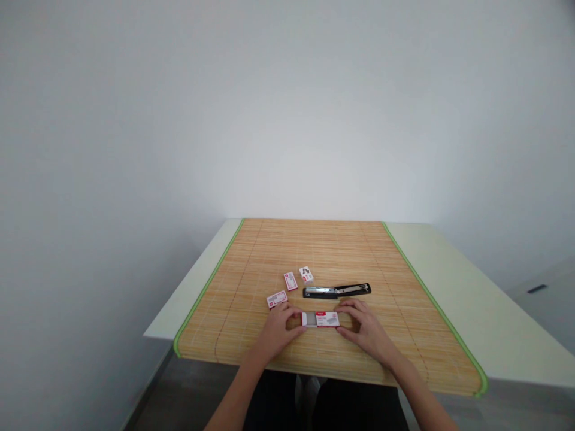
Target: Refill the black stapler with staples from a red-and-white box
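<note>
A small red-and-white staple box (327, 319) lies near the front of the mat, its inner tray slid partly out to the left with grey staples showing. My left hand (279, 328) pinches the tray's left end between thumb and fingers. At the sleeve's right end, my right hand (365, 326) grips it the same way. Just beyond sits an opened black stapler (336, 291), laid flat with its metal magazine exposed. Another staple box (277, 299) rests right by my left fingers. Two more boxes, one red-and-white (290, 281) and one with a dark picture (306, 274), lie farther back.
A bamboo mat (314, 245) with green edging covers the middle of a white table (449, 275). The table's far edge meets a pale wall (287, 120). My legs are below the front edge.
</note>
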Action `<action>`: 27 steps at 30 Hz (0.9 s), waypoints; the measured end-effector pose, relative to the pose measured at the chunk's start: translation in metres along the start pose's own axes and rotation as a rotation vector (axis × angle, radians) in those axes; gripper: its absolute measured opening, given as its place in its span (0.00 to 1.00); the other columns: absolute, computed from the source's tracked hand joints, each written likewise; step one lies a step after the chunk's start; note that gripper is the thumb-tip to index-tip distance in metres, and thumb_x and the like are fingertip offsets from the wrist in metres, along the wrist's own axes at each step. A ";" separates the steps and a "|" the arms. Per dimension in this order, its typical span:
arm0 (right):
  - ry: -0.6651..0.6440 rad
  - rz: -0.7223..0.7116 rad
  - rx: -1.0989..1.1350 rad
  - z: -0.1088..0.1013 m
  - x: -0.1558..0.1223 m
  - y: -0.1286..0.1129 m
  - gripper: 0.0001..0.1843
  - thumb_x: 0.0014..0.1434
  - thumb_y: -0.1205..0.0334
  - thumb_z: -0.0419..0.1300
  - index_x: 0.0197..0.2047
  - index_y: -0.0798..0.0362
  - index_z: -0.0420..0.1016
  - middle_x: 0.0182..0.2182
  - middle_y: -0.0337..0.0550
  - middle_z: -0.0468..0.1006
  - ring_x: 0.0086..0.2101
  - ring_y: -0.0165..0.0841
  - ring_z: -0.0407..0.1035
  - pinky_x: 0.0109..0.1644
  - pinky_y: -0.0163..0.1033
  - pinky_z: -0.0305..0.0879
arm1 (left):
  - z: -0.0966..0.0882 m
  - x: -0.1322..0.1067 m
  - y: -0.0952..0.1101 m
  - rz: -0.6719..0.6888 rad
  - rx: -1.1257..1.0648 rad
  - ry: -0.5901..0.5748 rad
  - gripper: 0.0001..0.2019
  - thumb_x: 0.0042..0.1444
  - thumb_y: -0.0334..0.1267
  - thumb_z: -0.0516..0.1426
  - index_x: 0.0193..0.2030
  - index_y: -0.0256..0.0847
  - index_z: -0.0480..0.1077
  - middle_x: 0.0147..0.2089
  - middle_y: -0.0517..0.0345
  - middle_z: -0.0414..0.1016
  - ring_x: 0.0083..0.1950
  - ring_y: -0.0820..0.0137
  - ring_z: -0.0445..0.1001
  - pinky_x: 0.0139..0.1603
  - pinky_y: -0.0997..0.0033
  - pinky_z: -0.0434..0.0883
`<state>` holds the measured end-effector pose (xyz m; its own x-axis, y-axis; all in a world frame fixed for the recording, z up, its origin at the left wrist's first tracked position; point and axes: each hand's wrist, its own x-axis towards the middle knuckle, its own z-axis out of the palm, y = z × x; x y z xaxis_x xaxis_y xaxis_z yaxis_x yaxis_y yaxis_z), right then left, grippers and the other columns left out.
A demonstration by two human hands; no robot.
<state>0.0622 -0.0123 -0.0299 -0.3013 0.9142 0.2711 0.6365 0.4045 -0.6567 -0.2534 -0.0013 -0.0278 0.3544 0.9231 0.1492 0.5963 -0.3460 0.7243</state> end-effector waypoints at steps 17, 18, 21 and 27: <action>0.041 -0.063 -0.265 0.016 0.087 -0.033 0.12 0.55 0.56 0.72 0.44 0.40 0.84 0.60 0.44 0.72 0.60 0.49 0.61 0.63 0.57 0.60 | 0.023 0.018 0.016 0.076 0.255 0.122 0.24 0.72 0.48 0.49 0.72 0.50 0.60 0.57 0.49 0.72 0.57 0.58 0.71 0.59 0.52 0.71; 0.045 -0.051 -0.269 0.018 0.088 -0.031 0.12 0.55 0.56 0.72 0.44 0.40 0.84 0.60 0.44 0.72 0.60 0.49 0.61 0.63 0.57 0.60 | 0.023 0.018 0.016 0.077 0.261 0.125 0.24 0.72 0.47 0.48 0.72 0.50 0.60 0.57 0.49 0.72 0.58 0.58 0.71 0.59 0.52 0.70; 0.035 -0.030 -0.272 0.023 0.088 -0.025 0.11 0.55 0.56 0.72 0.43 0.40 0.84 0.61 0.44 0.72 0.61 0.50 0.60 0.63 0.57 0.59 | 0.023 0.018 0.015 0.082 0.267 0.122 0.24 0.72 0.46 0.48 0.73 0.50 0.60 0.57 0.50 0.72 0.58 0.58 0.71 0.60 0.52 0.70; 0.041 -0.021 -0.238 0.028 0.087 -0.017 0.13 0.57 0.53 0.70 0.47 0.38 0.84 0.62 0.43 0.72 0.62 0.50 0.60 0.65 0.59 0.57 | 0.022 0.018 0.015 0.091 0.264 0.132 0.24 0.72 0.45 0.48 0.72 0.50 0.60 0.54 0.49 0.73 0.57 0.58 0.71 0.59 0.51 0.70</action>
<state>0.0051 0.0597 -0.0153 -0.2906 0.9038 0.3142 0.7810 0.4138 -0.4678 -0.2220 0.0064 -0.0294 0.3287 0.8940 0.3044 0.7392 -0.4441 0.5062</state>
